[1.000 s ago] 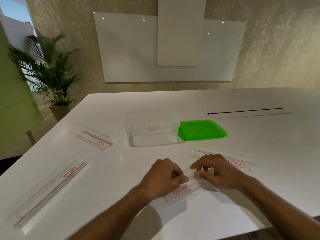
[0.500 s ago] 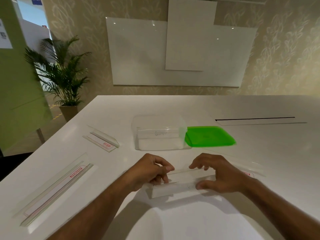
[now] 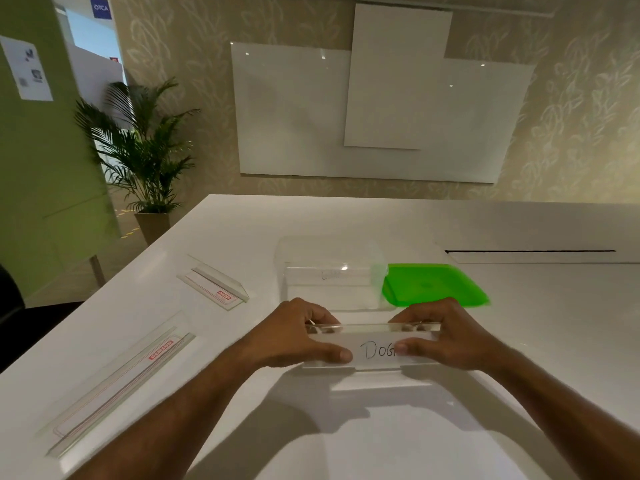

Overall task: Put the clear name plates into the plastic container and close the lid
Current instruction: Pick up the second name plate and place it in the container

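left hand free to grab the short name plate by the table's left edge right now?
Probably not: the left hand is gripping the held name plate together with the right hand. The path to the short name plate looks unobstructed otherwise.

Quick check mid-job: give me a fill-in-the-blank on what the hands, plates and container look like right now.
1. The left hand and right hand hold one clear plate with ___ handwritten on it.
2. The lid beside the container is ___ in colour.
3. The lid lies to the container's ___.
4. On the table left of the hands lie ___ more plates.

Missing: DOG; green; right; two
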Available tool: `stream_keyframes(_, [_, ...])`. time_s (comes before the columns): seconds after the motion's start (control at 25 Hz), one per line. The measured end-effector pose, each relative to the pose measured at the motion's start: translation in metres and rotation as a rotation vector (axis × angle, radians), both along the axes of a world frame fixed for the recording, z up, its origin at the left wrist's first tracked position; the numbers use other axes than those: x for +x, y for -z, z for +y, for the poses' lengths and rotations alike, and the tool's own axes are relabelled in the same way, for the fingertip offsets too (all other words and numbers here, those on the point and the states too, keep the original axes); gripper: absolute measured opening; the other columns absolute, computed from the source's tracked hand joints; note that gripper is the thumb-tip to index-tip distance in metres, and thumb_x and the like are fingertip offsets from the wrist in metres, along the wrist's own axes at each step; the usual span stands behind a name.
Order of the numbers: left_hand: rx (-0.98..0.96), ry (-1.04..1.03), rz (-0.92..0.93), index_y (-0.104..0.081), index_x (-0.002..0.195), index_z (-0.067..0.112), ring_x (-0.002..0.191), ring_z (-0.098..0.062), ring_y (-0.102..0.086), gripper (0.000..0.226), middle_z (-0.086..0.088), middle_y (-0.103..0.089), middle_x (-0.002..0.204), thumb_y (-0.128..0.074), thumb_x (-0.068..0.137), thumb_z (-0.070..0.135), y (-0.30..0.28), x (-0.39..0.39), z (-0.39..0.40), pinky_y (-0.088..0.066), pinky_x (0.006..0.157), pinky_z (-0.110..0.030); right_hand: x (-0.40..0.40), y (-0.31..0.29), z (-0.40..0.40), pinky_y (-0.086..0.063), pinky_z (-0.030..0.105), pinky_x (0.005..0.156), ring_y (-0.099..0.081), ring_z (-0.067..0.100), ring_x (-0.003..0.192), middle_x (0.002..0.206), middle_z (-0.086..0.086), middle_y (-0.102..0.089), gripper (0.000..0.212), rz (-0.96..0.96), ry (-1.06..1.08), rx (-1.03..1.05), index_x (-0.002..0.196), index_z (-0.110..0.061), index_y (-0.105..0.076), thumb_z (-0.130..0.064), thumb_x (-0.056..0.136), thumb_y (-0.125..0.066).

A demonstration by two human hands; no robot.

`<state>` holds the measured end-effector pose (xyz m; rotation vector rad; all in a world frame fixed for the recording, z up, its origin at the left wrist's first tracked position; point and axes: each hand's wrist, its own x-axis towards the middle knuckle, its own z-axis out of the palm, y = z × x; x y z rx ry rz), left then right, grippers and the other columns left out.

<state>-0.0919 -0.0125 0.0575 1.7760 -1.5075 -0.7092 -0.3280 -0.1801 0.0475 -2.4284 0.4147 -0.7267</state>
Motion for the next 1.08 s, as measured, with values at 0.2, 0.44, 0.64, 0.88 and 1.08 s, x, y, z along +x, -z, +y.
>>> stream_keyframes(0.2, [-0.100, -0.045, -0.162, -0.074, 0.112, 0.023, 0.086, 0.003, -0.067, 0.051, 0.014, -0.071, 0.101, -0.088, 0.066, 0.041, -0.024, 0.015, -0.019, -0.055, 0.070, -0.012, 0.022, -0.029, -0.021, -0.048, 0.009, 0.075, -0.067, -0.009, 0.083, 0.083, -0.027, -0.073, 0.041, 0.051, 0.065, -0.028, 0.092, -0.031, -0.076, -0.055, 0.059, -0.083])
stream_keyframes(0.44, [-0.172, -0.094, -0.369, -0.070, 0.121, 0.017, 0.098, -0.015, -0.065, 0.051, 0.001, -0.071, 0.118, -0.081, 0.077, 0.040, -0.061, 0.055, -0.069, -0.055, 0.087, -0.028, 0.072, -0.081, -0.067, -0.051, 0.018, 0.086, -0.067, 0.000, 0.092, 0.101, -0.009, -0.075, 0.044, 0.140, 0.060, -0.285, 0.106, -0.019, -0.075, -0.042, 0.070, -0.084])
stream_keyframes(0.64, [-0.094, -0.074, -0.597, -0.075, 0.100, 0.017, 0.088, -0.021, -0.067, 0.030, 0.000, -0.076, 0.099, -0.074, 0.082, 0.041, -0.068, 0.092, -0.119, -0.056, 0.081, -0.040, 0.122, -0.090, -0.115, -0.050, 0.029, 0.084, -0.063, 0.010, 0.095, 0.108, -0.008, -0.073, 0.044, 0.294, 0.109, -0.343, 0.110, -0.024, -0.072, -0.049, 0.074, -0.077])
stream_keyframes(0.88, [0.040, -0.108, -0.685, -0.069, 0.078, 0.026, 0.086, -0.020, -0.064, 0.012, 0.001, -0.073, 0.091, -0.073, 0.082, 0.037, -0.051, 0.125, -0.164, -0.052, 0.072, -0.033, 0.171, -0.068, -0.154, -0.052, 0.035, 0.083, -0.064, 0.018, 0.098, 0.109, -0.004, -0.072, 0.045, 0.463, 0.138, -0.353, 0.111, -0.026, -0.070, -0.051, 0.074, -0.076])
stream_keyframes(1.08, [0.145, -0.130, -0.700, -0.058, 0.072, 0.031, 0.089, -0.024, -0.065, 0.019, -0.002, -0.071, 0.093, -0.074, 0.077, 0.040, -0.030, 0.140, -0.189, -0.054, 0.075, -0.034, 0.196, -0.047, -0.171, -0.049, 0.034, 0.083, -0.059, 0.021, 0.100, 0.110, -0.002, -0.069, 0.047, 0.577, 0.158, -0.352, 0.114, -0.025, -0.067, -0.050, 0.076, -0.075])
